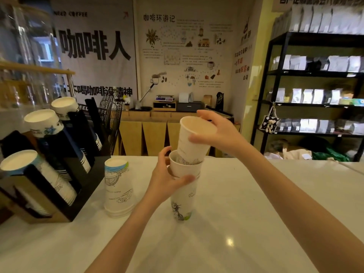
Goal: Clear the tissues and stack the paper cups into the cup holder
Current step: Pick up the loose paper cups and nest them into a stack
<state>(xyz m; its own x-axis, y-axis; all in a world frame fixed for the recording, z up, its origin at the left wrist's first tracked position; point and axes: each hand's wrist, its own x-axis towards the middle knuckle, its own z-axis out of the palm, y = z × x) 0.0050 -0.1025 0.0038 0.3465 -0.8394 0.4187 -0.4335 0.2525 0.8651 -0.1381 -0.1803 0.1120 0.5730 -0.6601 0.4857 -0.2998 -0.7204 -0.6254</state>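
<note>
Gripping the upright stack (184, 196) near its rim above the counter (246, 203), the left hand (167, 180) steadied it while the right hand (218, 131) pinched a tilted cup (194, 138), base already inside, holder (65, 174) well left

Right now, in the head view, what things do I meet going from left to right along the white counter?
Black cup holder → upside-down cup stack → left hand → upright cup stack.
</note>
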